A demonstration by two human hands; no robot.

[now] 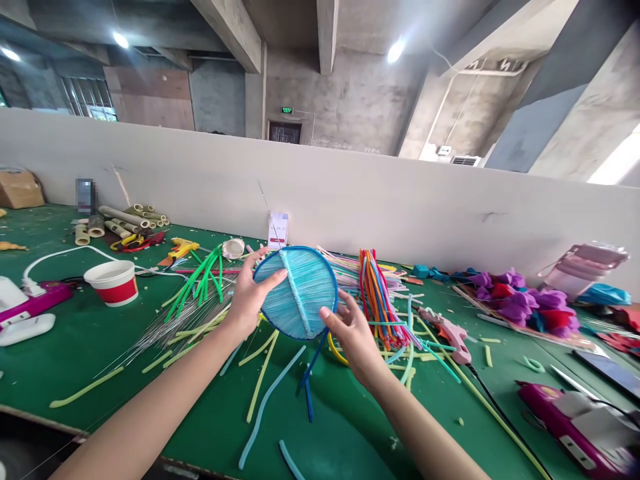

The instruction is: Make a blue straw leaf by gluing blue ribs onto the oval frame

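Observation:
Both hands hold up a round fan-like disc (313, 283), light blue with a dark blue rim and a paler strip across its face. My left hand (255, 290) grips its left edge, the thumb lying on the front face. On the lower right edge, my right hand (353, 327) pinches the rim between thumb and fingers. Dark blue pipe cleaner ends (309, 390) hang below the disc. Loose light blue pipe cleaners (270, 407) lie on the green table (200, 427) beneath. The fingers behind the disc are partly hidden.
Bundled pipe cleaners (380, 300) lie behind my right hand, green ones (200, 287) to the left. A paper cup (114, 283), yellow glue gun (181, 249) and bamboo pieces (133, 220) stand left. Rightward are a pink glue gun (450, 333), purple flowers (530, 303) and a power strip (575, 427).

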